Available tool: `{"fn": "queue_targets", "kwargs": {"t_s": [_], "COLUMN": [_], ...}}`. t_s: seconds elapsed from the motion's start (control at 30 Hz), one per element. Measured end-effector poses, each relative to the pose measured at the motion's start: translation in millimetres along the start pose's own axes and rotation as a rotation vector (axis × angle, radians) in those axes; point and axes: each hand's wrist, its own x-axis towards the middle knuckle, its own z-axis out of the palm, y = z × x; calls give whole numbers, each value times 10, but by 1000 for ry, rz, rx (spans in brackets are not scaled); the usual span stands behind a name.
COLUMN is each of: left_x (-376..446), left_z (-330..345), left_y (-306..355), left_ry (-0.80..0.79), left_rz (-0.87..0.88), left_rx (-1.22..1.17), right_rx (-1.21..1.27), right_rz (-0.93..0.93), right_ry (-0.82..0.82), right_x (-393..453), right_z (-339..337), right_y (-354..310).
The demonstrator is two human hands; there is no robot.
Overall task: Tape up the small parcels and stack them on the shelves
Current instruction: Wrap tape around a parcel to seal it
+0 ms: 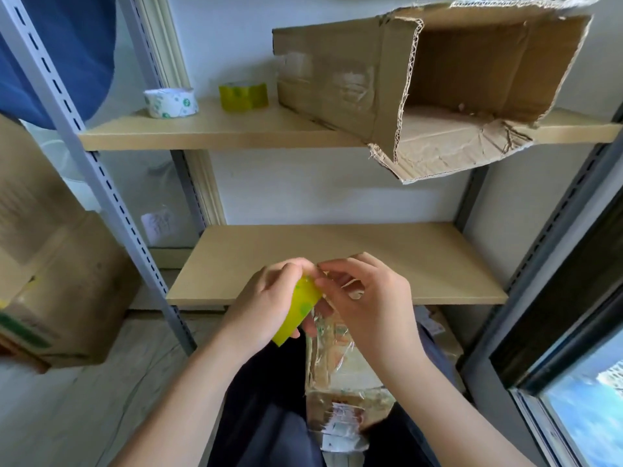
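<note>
**A:** What've I got on the head cam rn?

**B:** I see the left hand [266, 298] curled round a yellow-green tape roll [298, 310], most of the roll hidden behind the fingers. Right hand [367, 298] pinches at the roll's top edge, prob. the clear tape end, but it's too see-through for me to be sure.

**A:** Parcel?

**B:** Small parcel [340, 412] down in the lap, under the right wrist, wrapped in glossy film. Label blurred, can't read it. Bottom edge hard to make out.

**A:** Shelves?

**B:** Lower shelf [337, 261] just behind the hands. Upper shelf [215, 129] has a white tape roll [171, 102], another yellow-green roll [243, 96] and an open cardboard box [421, 82] on its side, overhanging the front edge. Brown boxes [50, 281] at left, blurry and cut off.
</note>
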Motion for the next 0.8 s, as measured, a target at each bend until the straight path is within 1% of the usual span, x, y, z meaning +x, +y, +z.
{"fn": "queue_targets", "kwargs": {"t_s": [0.1, 0.23, 0.27, 0.33, 0.37, 0.43, 0.5, 0.53, 0.57, 0.6, 0.67, 0.8], "left_x": [24, 54, 61, 94, 121, 160, 152, 125, 95, 73, 68, 124], "left_z": [7, 1, -4, -29, -56, -170, -367, -457, -517, -552, -536, -433], "left_y": [5, 41, 64, 93, 95, 58, -62, -138, -217, -291, -390, -466], "left_ry": [-98, -214, -237, -268, -261, -199, -119, -100, -87, -73, -56, -64], "left_rz": [13, -41, -48, -51, -58, -80, -133, -169, -204, -231, -248, -230], "left_rx": [50, 41, 77, 234, 350, 588, 776, 833, 866, 894, 953, 973], "right_rx": [-21, -190, -203, -180, -131, -32, 49, 95, 143, 174, 150, 194], "right_rz": [11, -32, -29, 12, 71, 232, 434, 555, 674, 764, 852, 950], "right_ry": [59, 111, 117, 117, 114, 145, 225, 237, 206, 139, 27, 25], "right_x": [-33, -64, -65, -76, -71, -47, -11, -18, -51, -103, -227, -350], "right_z": [-2, 1, -10, -76, -151, -395, -716, -856, -951, -992, -972, -953], "right_y": [-15, 7, 8, -9, -14, 39, 256, 392, 495, 565, 661, 811]}}
